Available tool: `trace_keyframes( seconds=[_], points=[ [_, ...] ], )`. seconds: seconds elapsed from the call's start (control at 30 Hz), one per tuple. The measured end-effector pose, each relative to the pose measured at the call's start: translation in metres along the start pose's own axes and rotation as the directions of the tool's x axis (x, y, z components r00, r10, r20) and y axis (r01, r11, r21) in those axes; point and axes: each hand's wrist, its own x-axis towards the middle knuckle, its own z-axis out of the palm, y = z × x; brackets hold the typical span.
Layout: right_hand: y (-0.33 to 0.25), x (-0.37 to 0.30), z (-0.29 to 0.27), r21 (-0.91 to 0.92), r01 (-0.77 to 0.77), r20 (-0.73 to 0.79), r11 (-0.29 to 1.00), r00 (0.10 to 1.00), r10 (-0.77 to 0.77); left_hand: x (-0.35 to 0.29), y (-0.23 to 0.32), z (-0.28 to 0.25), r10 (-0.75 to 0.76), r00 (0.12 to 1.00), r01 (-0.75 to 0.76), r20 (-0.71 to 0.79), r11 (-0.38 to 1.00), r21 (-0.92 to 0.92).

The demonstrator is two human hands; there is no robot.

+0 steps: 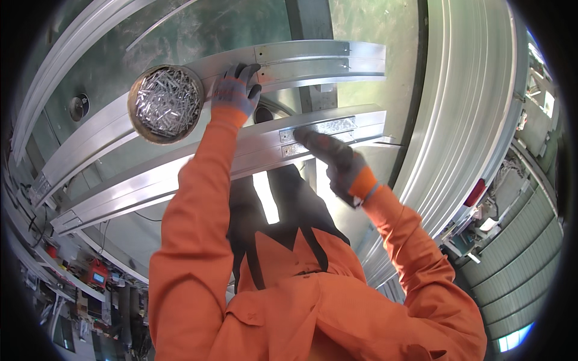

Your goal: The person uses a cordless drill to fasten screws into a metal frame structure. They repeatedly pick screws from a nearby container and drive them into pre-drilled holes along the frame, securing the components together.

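Observation:
My left hand (pixel 236 90), in a grey glove with an orange cuff, lies with fingers apart on the far aluminium profile (pixel 304 54). Beside it, to the left, a round bowl (pixel 133 111) full of small silver metal pins (pixel 168 102) rests on the same profile. A dark cordless drill (pixel 325 146) is gripped in my right hand (pixel 352 174), also gloved. Its nose points left over the near aluminium profile (pixel 259 144), by the end of a shiny metal plate (pixel 334 125) set in it. The drill hides the tip's contact point.
Long stacked aluminium profiles (pixel 463 120) stand along the right. More curved profiles (pixel 66 57) lie at the far left. Under the work is a green surface (pixel 229 30) with a dark crossbar (pixel 310 21). Tools and a red device (pixel 97 274) are at lower left.

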Motion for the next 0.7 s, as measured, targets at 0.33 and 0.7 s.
trace_keyframes(
  seconds=[0.33,0.7],
  points=[
    [-0.005,0.004,0.142,0.868,-0.496,0.494,0.017,0.861,-0.122,-0.142,-0.013,0.016,-0.197,0.973,0.176,0.123,0.971,0.162],
    [0.013,0.051,0.198,0.916,-0.372,0.275,-0.152,0.857,-0.436,-0.136,-0.015,0.038,-0.123,0.992,0.105,0.031,0.932,0.346]
  ],
)
